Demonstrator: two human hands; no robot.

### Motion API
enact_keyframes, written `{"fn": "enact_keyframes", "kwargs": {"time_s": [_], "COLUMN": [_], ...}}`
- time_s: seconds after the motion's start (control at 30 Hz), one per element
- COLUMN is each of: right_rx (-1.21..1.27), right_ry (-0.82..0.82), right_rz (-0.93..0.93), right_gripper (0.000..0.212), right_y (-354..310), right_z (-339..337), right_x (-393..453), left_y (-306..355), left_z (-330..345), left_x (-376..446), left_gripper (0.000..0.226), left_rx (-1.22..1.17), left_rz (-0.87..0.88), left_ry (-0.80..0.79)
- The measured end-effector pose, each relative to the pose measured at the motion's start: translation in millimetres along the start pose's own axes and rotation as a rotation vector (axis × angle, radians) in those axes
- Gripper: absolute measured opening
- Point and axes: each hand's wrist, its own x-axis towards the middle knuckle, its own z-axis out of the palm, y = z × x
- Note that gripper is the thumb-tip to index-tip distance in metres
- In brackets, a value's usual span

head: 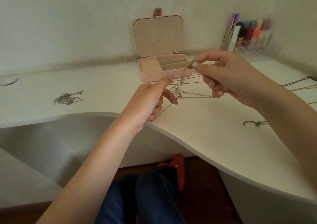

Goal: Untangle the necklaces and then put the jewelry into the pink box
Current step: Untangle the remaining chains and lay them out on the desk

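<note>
A knot of thin silver necklaces (178,90) hangs stretched between my two hands just above the white desk. My left hand (149,102) pinches chains at the knot, index finger raised, with a ball chain trailing under the palm. My right hand (226,76) grips several strands and pulls them rightward, thumb and forefinger pinched on one. The pink box (151,76) stands open behind the hands, lid upright, its compartments holding nothing that I can see.
A second heap of silver jewelry (68,98) lies on the desk at left. More chains (298,84) trail off the right edge, and a short chain (253,123) lies near the front right. A clear organizer with pens (248,35) stands at the wall.
</note>
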Motion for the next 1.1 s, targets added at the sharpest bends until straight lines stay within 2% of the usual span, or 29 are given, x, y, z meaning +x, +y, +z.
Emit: {"fn": "enact_keyframes", "kwargs": {"time_s": [0.13,0.3,0.4,0.67,0.87,1.0,1.1], "right_rx": [-0.129,-0.073,-0.096,-0.107,-0.200,-0.265,-0.239], "right_ry": [-0.028,-0.195,-0.261,-0.261,-0.308,-0.311,-0.319], "right_rz": [-0.074,-0.105,-0.085,-0.124,-0.088,-0.057,-0.041], "right_gripper": [0.018,0.034,0.033,0.017,0.030,0.029,0.041], "right_y": [1,-1,-2,-1,1,1,0], "right_z": [1,6,8,12,13,17,17], "right_x": [-1,-4,-6,-8,-7,-8,-9], "left_y": [0,0,-1,-1,4,6,8], "left_z": [-3,-6,-6,-5,-3,0,0], "left_x": [1,2,2,3,4,6,8], "left_gripper": [0.056,0.058,0.057,0.057,0.059,0.058,0.062], "left_rx": [-0.023,-0.055,-0.046,-0.012,0.075,0.180,0.215], "left_rz": [-0.057,-0.089,-0.083,-0.095,-0.120,-0.112,-0.134], "left_ry": [0.004,0.003,-0.001,-0.010,-0.035,-0.082,-0.132]}}
